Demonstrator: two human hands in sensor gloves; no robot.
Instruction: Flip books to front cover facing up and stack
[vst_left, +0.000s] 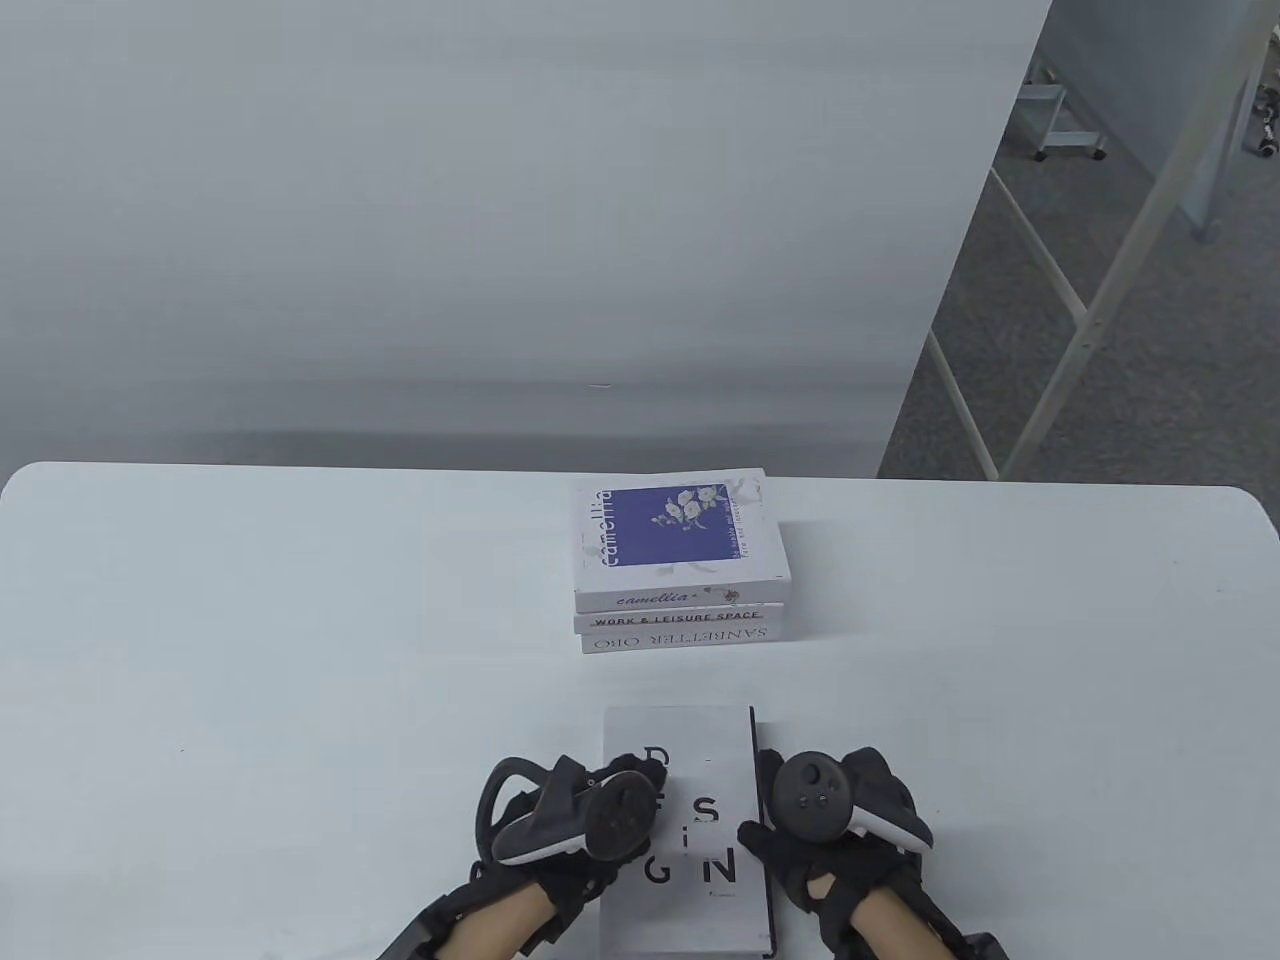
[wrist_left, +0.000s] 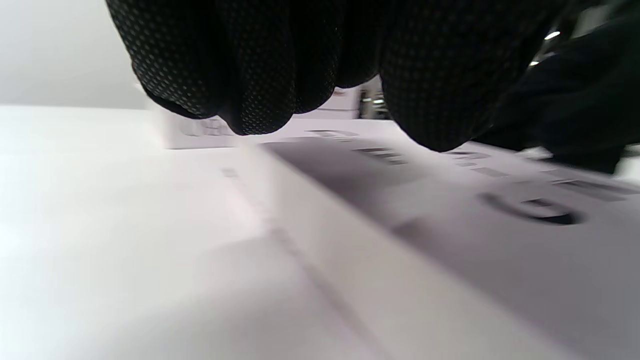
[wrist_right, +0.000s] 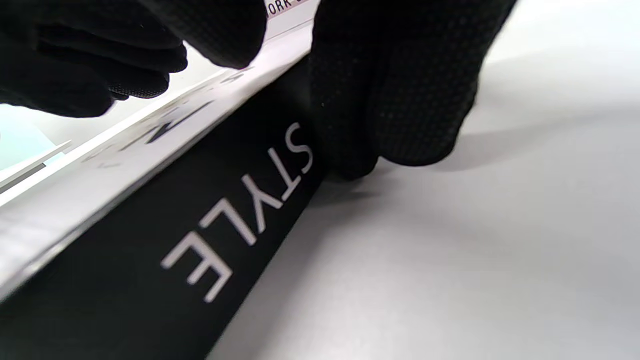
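A grey-white book (vst_left: 690, 900) with "DESIGN" on its cover lies face up at the table's front edge. My left hand (vst_left: 575, 815) sits over its left edge, and its gloved fingers (wrist_left: 260, 100) curl down onto the cover (wrist_left: 500, 240). My right hand (vst_left: 820, 815) is at the book's right side. Its fingers (wrist_right: 395, 115) press against the black spine (wrist_right: 165, 260) marked "STYLE", with the thumb (wrist_right: 215, 30) over the cover. A stack of three books (vst_left: 680, 560) stands further back, the blue-and-white "camellia" book on top, cover up.
The white table (vst_left: 250, 650) stretches wide on both sides of the books. Its far edge meets a grey wall, and a floor with metal frames (vst_left: 1080, 300) shows at the back right.
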